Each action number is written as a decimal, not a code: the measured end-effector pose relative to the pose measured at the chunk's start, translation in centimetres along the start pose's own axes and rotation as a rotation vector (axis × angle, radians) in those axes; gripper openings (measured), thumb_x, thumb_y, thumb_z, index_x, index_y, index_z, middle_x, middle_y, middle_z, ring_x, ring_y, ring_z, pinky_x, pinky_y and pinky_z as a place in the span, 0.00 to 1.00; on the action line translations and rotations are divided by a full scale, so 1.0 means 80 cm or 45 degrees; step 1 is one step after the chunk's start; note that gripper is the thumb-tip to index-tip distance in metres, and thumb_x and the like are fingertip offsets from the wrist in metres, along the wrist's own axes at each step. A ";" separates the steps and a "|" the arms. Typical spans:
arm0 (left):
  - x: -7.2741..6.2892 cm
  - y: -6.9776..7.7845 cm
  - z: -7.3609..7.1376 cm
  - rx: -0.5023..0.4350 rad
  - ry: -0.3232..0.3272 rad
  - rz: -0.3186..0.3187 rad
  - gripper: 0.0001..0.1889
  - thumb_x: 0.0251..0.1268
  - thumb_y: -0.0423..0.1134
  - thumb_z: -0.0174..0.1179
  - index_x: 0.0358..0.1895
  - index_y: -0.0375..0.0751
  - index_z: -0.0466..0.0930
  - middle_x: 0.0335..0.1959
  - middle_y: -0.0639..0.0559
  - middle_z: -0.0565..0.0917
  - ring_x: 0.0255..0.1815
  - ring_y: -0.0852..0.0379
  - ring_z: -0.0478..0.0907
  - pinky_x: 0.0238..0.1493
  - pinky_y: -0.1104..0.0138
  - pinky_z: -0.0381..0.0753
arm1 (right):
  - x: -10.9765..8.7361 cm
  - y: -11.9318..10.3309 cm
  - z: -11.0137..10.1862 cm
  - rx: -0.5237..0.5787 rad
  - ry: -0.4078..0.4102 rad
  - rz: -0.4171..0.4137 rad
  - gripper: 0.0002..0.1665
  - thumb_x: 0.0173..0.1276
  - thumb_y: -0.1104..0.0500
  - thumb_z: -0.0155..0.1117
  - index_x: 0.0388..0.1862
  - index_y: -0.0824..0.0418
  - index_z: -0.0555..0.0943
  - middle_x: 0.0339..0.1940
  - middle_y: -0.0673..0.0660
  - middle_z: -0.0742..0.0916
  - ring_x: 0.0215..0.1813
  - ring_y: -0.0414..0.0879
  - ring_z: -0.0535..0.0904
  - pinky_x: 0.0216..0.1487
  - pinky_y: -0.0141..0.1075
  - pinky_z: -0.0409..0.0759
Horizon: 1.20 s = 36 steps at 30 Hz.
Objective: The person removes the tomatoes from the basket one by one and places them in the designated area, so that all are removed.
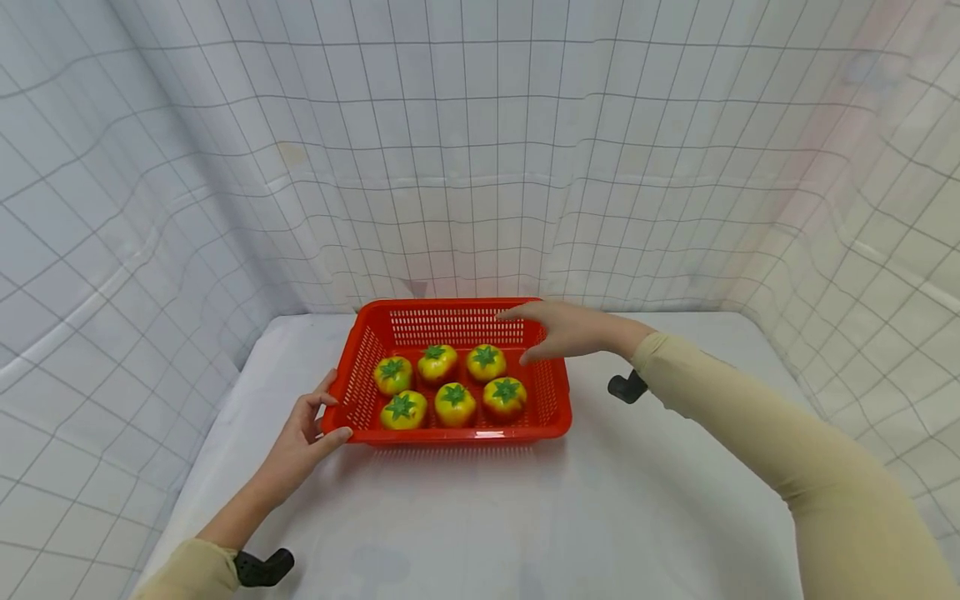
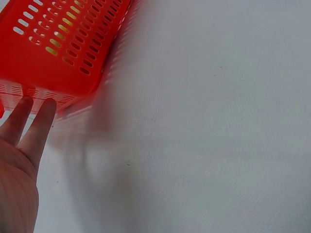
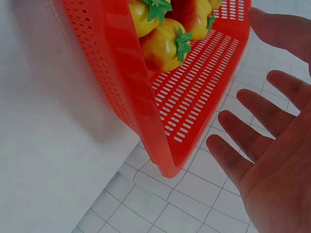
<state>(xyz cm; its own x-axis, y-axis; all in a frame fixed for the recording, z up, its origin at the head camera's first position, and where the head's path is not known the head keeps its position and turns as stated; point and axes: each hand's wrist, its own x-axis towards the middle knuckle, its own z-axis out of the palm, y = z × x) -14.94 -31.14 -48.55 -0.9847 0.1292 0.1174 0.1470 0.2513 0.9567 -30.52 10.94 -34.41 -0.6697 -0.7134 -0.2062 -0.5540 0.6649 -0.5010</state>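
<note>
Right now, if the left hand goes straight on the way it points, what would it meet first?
The left hand would meet the red basket first, at its left end; the fingertips seem to touch it there, though exact contact is hard to judge.

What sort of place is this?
Maybe a little curtained booth for recording hand work, though I can't be sure. Checked white curtains surround a white table, and a small black gadget shows by each wrist.
</note>
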 end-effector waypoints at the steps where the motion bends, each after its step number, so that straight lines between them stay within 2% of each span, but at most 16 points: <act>1: 0.000 -0.001 0.000 -0.008 0.000 -0.002 0.23 0.74 0.31 0.59 0.61 0.36 0.56 0.85 0.50 0.42 0.78 0.27 0.52 0.51 0.69 0.83 | 0.003 -0.001 0.000 -0.008 -0.027 0.010 0.44 0.65 0.47 0.72 0.79 0.40 0.66 0.78 0.49 0.69 0.78 0.51 0.60 0.71 0.55 0.70; 5: 0.000 -0.002 0.000 -0.039 -0.005 0.004 0.22 0.75 0.30 0.58 0.60 0.37 0.55 0.86 0.51 0.41 0.80 0.31 0.46 0.53 0.70 0.82 | 0.013 -0.005 0.000 -0.015 -0.143 0.029 0.43 0.65 0.50 0.73 0.78 0.41 0.68 0.78 0.49 0.70 0.77 0.49 0.61 0.70 0.52 0.72; 9: 0.001 -0.004 0.001 -0.078 -0.005 0.015 0.20 0.74 0.28 0.57 0.59 0.38 0.56 0.86 0.51 0.41 0.81 0.33 0.45 0.54 0.70 0.82 | 0.023 -0.009 -0.003 0.005 -0.230 0.016 0.42 0.66 0.55 0.73 0.77 0.43 0.68 0.77 0.50 0.71 0.77 0.50 0.63 0.66 0.49 0.76; 14: 0.001 -0.007 0.003 -0.113 -0.006 0.008 0.20 0.74 0.27 0.57 0.58 0.41 0.57 0.86 0.52 0.40 0.82 0.36 0.43 0.54 0.69 0.82 | 0.040 -0.010 -0.008 0.024 -0.277 0.013 0.44 0.65 0.58 0.74 0.78 0.46 0.68 0.77 0.53 0.71 0.76 0.55 0.65 0.65 0.50 0.78; 22: -0.001 -0.006 0.003 -0.113 -0.003 -0.006 0.19 0.74 0.28 0.56 0.58 0.43 0.57 0.86 0.53 0.40 0.83 0.37 0.41 0.55 0.70 0.81 | 0.074 -0.011 -0.014 0.040 -0.346 0.061 0.45 0.66 0.61 0.72 0.80 0.51 0.64 0.78 0.58 0.70 0.77 0.57 0.63 0.68 0.51 0.74; 27: -0.002 -0.006 0.002 -0.106 -0.002 -0.011 0.19 0.74 0.28 0.56 0.59 0.43 0.57 0.86 0.53 0.40 0.83 0.37 0.40 0.55 0.70 0.81 | 0.096 -0.010 -0.011 0.019 -0.382 0.103 0.44 0.67 0.60 0.73 0.79 0.49 0.65 0.77 0.59 0.70 0.76 0.58 0.64 0.66 0.50 0.76; 36: -0.002 -0.006 0.002 -0.097 -0.003 -0.013 0.20 0.74 0.29 0.57 0.59 0.42 0.57 0.86 0.53 0.40 0.83 0.36 0.40 0.54 0.70 0.81 | 0.132 -0.002 0.002 -0.134 -0.455 0.219 0.49 0.63 0.53 0.78 0.79 0.40 0.65 0.77 0.51 0.70 0.77 0.51 0.63 0.72 0.52 0.68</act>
<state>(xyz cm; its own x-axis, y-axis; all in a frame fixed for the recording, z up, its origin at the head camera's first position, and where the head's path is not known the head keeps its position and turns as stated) -14.84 -31.09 -49.05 -0.9858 0.1293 0.1070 0.1293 0.1787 0.9754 -37.40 3.29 -36.63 -0.5529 -0.6097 -0.5679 -0.5091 0.7868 -0.3491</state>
